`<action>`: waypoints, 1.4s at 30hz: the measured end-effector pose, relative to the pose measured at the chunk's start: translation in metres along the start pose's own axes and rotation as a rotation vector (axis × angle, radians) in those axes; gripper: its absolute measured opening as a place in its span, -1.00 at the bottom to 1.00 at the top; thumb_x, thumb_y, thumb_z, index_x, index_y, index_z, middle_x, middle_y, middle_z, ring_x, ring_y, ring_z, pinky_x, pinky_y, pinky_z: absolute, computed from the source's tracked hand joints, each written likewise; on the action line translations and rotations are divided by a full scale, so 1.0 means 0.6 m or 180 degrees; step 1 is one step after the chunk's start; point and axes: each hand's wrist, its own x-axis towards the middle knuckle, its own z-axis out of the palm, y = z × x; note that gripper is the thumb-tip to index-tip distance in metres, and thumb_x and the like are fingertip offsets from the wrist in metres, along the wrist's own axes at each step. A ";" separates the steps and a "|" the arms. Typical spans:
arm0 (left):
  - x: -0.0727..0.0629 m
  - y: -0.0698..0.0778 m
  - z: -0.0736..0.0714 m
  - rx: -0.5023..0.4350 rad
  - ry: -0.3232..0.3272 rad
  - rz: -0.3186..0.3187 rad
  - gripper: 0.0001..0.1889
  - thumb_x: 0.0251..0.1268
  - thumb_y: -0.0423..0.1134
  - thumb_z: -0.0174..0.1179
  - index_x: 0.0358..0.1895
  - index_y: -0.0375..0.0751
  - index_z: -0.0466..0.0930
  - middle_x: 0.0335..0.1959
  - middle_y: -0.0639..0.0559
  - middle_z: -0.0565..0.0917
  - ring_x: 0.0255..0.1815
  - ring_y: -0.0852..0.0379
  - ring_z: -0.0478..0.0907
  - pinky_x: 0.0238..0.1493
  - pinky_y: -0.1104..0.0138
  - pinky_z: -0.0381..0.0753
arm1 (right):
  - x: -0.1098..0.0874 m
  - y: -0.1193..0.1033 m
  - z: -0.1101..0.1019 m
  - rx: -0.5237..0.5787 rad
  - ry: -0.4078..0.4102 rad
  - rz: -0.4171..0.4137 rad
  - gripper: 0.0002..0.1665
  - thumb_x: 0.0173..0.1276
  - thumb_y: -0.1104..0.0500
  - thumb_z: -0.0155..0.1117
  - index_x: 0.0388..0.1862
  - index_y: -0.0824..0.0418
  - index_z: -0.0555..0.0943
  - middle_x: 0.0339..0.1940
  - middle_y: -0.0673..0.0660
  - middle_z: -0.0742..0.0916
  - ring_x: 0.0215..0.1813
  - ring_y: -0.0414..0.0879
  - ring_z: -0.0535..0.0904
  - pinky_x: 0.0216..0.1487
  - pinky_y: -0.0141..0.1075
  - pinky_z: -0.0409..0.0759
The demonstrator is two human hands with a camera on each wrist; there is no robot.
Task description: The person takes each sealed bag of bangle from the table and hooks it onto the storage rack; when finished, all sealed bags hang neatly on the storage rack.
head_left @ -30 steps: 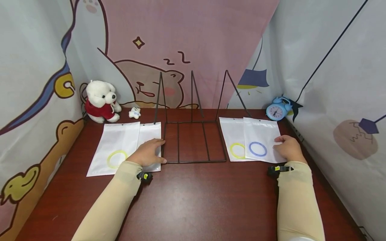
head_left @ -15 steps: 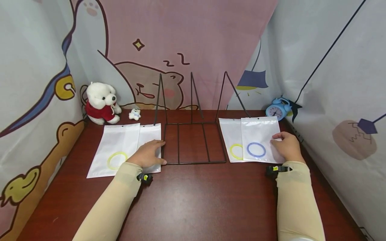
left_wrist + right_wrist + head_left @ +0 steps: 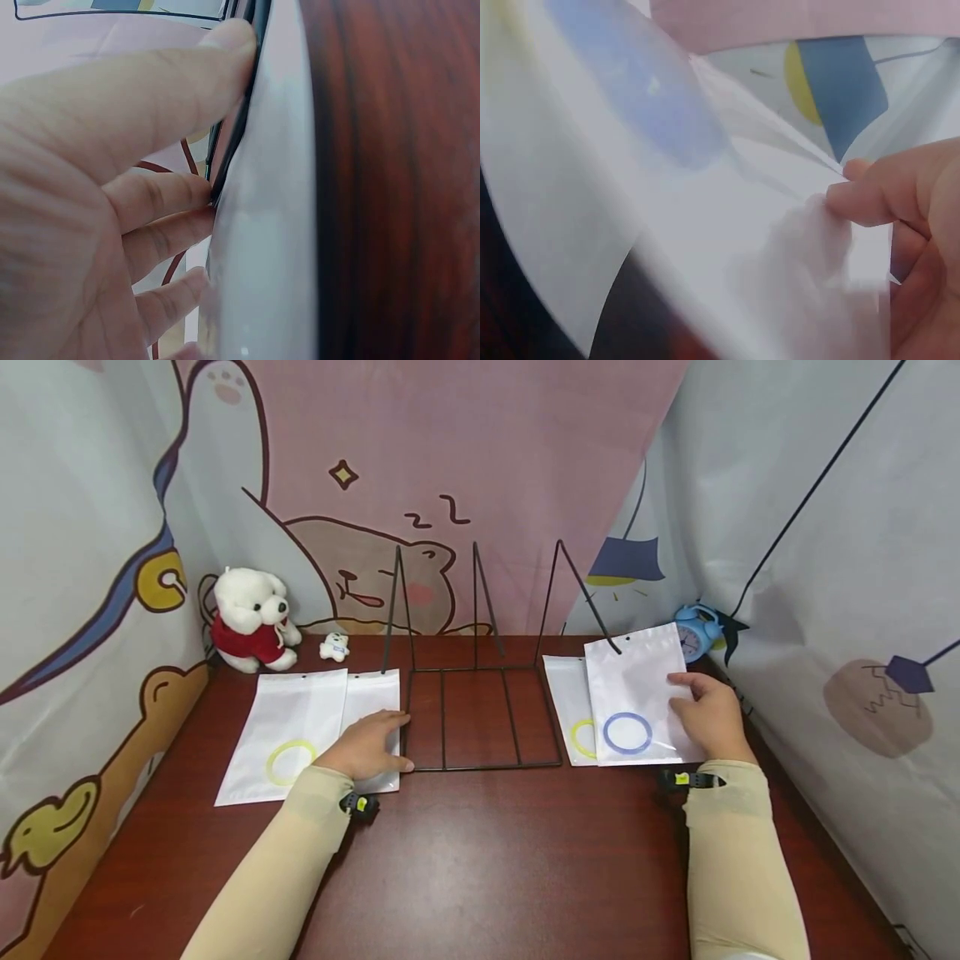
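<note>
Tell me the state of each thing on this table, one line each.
Black rack, standing, touched by the left hand
Blue-ring bag, partly raised, right edge pinched by the right hand
Right yellow-ring bag, lying partly beneath it
Left yellow-ring bag, lying flat
Other left bag, lying flat, partly covered
Plush bear, sitting upright
Small white toy, posture unclear
Alarm clock, upright, partly hidden

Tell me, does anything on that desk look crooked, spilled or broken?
I see nothing spilled or broken. The white bag with the blue ring looks crooked: its top edge slants, unlike the yellow-ringed bag partly hidden behind it, likely because the right hand's grip pinches its side.
</note>
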 end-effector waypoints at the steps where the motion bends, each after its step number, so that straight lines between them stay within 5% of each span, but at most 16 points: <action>1: 0.000 0.000 0.000 0.0005 0.0000 -0.0001 -0.07 0.23 0.00 0.52 0.58 -0.34 0.33 0.60 -0.30 0.35 0.63 -0.34 0.22 0.61 -0.20 0.20 | -0.001 -0.004 0.000 0.0025 0.0028 -0.0016 -0.49 0.60 0.22 0.13 0.47 0.25 0.54 0.61 0.42 0.40 0.61 0.41 0.28 0.57 0.36 0.20; 15: 0.000 -0.005 0.003 0.0001 0.0006 0.0001 -0.07 0.24 0.01 0.51 0.58 -0.34 0.32 0.61 -0.30 0.34 0.64 -0.34 0.21 0.61 -0.20 0.20 | -0.033 -0.066 -0.011 0.0470 0.0239 -0.0130 -0.53 0.57 0.09 0.31 0.37 0.20 0.61 0.61 0.25 0.45 0.57 0.19 0.32 0.64 0.21 0.19; 23: -0.001 -0.004 0.002 -0.0019 -0.0001 0.0006 -0.07 0.23 0.01 0.51 0.58 -0.34 0.32 0.61 -0.30 0.34 0.64 -0.34 0.21 0.61 -0.21 0.20 | -0.046 -0.076 -0.020 0.0508 0.0191 -0.0272 -0.49 0.57 0.08 0.32 0.44 0.09 0.61 0.62 0.19 0.46 0.50 0.08 0.34 0.59 0.10 0.35; 26: -0.001 -0.004 0.002 -0.0027 -0.0004 0.0004 -0.07 0.23 0.00 0.51 0.58 -0.34 0.32 0.61 -0.30 0.34 0.64 -0.34 0.21 0.61 -0.20 0.19 | -0.049 -0.077 -0.021 0.0471 0.0277 -0.0441 -0.54 0.55 0.09 0.34 0.38 0.10 0.65 0.53 0.16 0.55 0.35 -0.05 0.39 0.39 -0.23 0.51; 28: -0.001 -0.005 0.003 -0.0028 -0.0008 0.0004 -0.07 0.23 0.01 0.51 0.58 -0.34 0.32 0.61 -0.29 0.33 0.64 -0.34 0.21 0.61 -0.20 0.19 | -0.051 -0.079 -0.021 0.0469 0.0361 -0.0585 -0.58 0.54 0.10 0.36 0.32 0.12 0.69 0.39 0.13 0.64 0.18 -0.11 0.41 0.09 -0.42 0.53; 32: -0.001 -0.006 0.004 -0.0021 -0.0014 0.0000 -0.07 0.24 0.01 0.50 0.59 -0.32 0.31 0.62 -0.29 0.32 0.65 -0.34 0.20 0.61 -0.20 0.19 | -0.054 -0.080 -0.022 0.0564 0.0447 -0.0839 -0.63 0.51 0.14 0.41 0.23 0.18 0.72 0.05 0.03 0.67 -0.16 -0.13 0.39 -0.33 -0.50 0.43; 38: -0.001 -0.005 0.003 -0.0038 -0.0013 0.0001 -0.07 0.24 0.01 0.50 0.59 -0.32 0.31 0.62 -0.29 0.32 0.65 -0.34 0.19 0.62 -0.21 0.18 | -0.056 -0.076 -0.028 0.0929 0.0324 -0.0963 -0.61 0.47 0.18 0.44 0.23 0.26 0.71 -0.09 -0.24 0.71 -0.24 -0.27 0.64 -0.24 -0.54 0.68; 42: -0.002 -0.003 0.002 -0.0043 -0.0009 0.0003 -0.07 0.24 0.01 0.50 0.59 -0.33 0.32 0.62 -0.30 0.32 0.65 -0.35 0.19 0.61 -0.22 0.18 | -0.060 -0.076 -0.034 0.1408 0.0140 -0.1065 -0.61 0.45 0.27 0.44 0.22 0.29 0.71 -0.14 -0.21 0.80 -0.21 -0.28 0.74 -0.22 -0.46 0.75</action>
